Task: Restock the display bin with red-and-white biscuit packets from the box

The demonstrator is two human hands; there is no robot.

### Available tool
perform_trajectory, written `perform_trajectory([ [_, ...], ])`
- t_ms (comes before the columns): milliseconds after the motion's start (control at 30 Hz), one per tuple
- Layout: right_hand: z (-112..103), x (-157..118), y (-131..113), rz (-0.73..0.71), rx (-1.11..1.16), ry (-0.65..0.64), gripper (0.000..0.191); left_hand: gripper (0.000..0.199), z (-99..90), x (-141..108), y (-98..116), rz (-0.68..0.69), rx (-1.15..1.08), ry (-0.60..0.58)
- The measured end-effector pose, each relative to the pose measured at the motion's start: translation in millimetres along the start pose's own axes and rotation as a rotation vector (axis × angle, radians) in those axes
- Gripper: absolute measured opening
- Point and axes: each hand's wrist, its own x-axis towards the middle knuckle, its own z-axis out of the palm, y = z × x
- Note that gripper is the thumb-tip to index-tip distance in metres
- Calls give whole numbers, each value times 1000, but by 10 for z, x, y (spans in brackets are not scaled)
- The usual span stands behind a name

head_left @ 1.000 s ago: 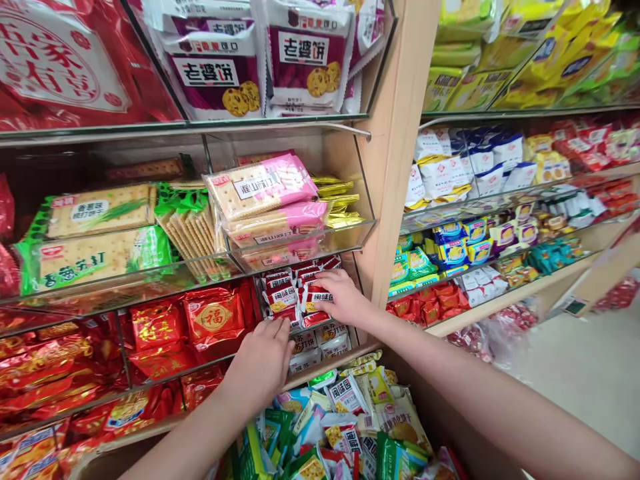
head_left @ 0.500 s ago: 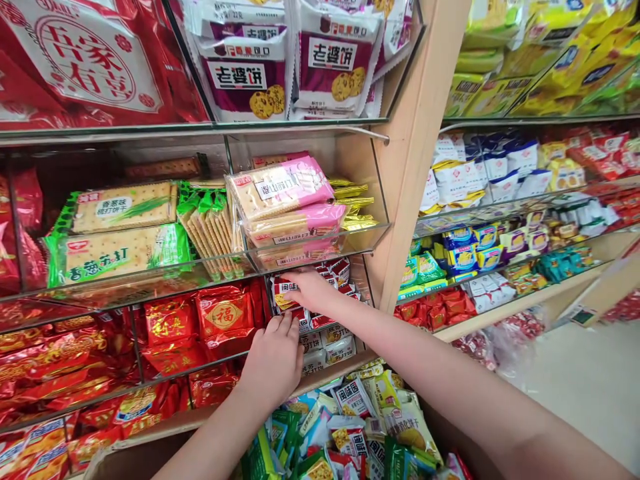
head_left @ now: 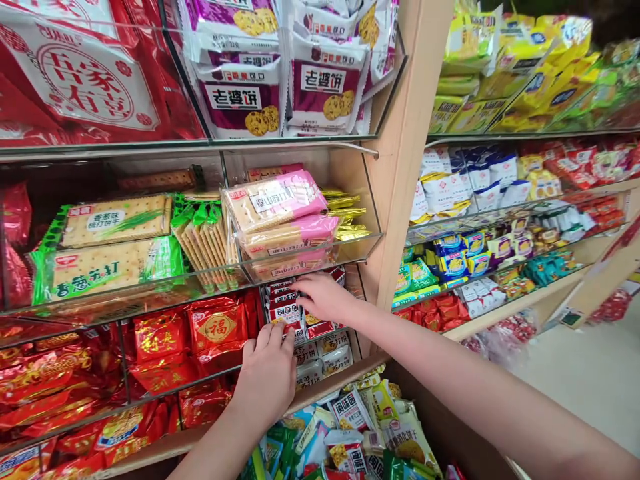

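Note:
Small red-and-white biscuit packets [head_left: 287, 312] stand in a row in a low clear-fronted compartment. My right hand [head_left: 325, 298] reaches in from the right, its fingers bent around the upper right edge of the row. Its fingertips are partly hidden among the packets. My left hand [head_left: 267, 370] is at the compartment's front edge, back of the hand upward, fingers stretched forward against the lower front of the same packets. Its thumb is hidden. More red packets [head_left: 320, 327] lie under my right hand. White soda-cracker packets [head_left: 337, 360] sit just below.
An open carton [head_left: 320, 383] of mixed snack packets is below my hands. Pink-wrapped crackers [head_left: 285, 200] sit in the clear tray above, close over my right hand. Red packets [head_left: 217, 330] fill the compartment to the left. A wooden post [head_left: 400, 167] stands to the right.
The view has shifted slightly, with the shelves lower and further left. My right hand has drawn back rightward over the packets, showing more of the row. My left hand stays at the front.

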Motion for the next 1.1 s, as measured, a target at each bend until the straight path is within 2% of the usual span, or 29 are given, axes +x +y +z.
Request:
perform_trajectory([
  [100,-91,-239,112,114,12,82,18,49,-5,59,-25,36,50,57],
  [167,-76,-410,199,186,19,98,15,51,32,122,-43,72,108,99],
  [267,48,-601,308,252,43,66,12,49,120,196,-54,76,144,112],
  [367,207,-680,364,282,83,40,14,47,154,221,-38,59,135,119],
  [500,329,-683,379,312,132,65,9,48,80,315,14,110,104,160],
  [633,339,-678,375,340,140,121,7,50,51,570,84,188,55,188],
  [767,363,-633,320,387,135,189,39,54,146,774,103,157,11,199],
  [867,368,-566,264,345,137,138,41,51,219,819,77,105,-12,196],
  [1000,212,-466,272,337,43,76,32,50,258,830,71,73,-25,193],
  [1100,53,-353,344,348,-73,81,34,51,274,841,100,59,-27,192],
])
